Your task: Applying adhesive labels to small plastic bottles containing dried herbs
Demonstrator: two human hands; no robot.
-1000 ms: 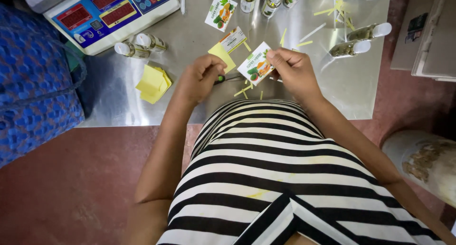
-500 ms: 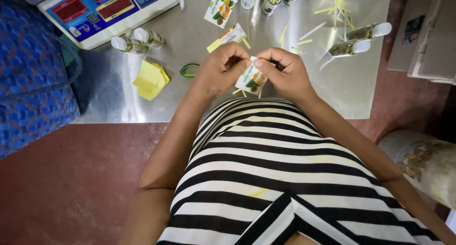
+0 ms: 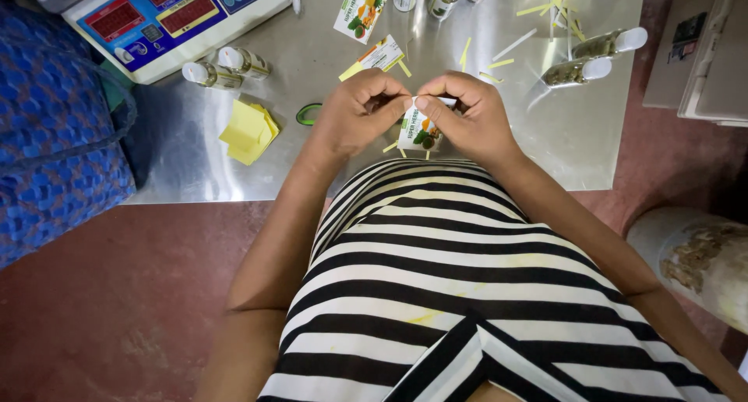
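Your two hands meet over the near edge of the tabletop (image 3: 545, 149), a dull brushed-metal sheet that fills the upper middle of the frame. Your left hand (image 3: 360, 110) and right hand (image 3: 467, 118) are both closed in a pinch on one small sticker (image 3: 413, 131), a glossy white paper rectangle printed with green and orange pictures; it hangs between the fingertips, its top edge caught by both thumbs, its lower half showing just below your hands. On the tabletop above your hands lie two more stickers of the same kind (image 3: 361, 11), flat and apart from each other. To the left of your left hand sits a loose stack of soft yellow paper squares (image 3: 248, 131), with a small green ring (image 3: 308, 114) between it and your wrist. In the upper left is a plastic weighing scale (image 3: 171, 16) with red displays, and two small glass bottles (image 3: 226, 67) with white caps lie just below it. Thin yellow paper strips (image 3: 538, 8) are scattered at the upper right beside two more capped bottles lying on their sides (image 3: 596, 55).
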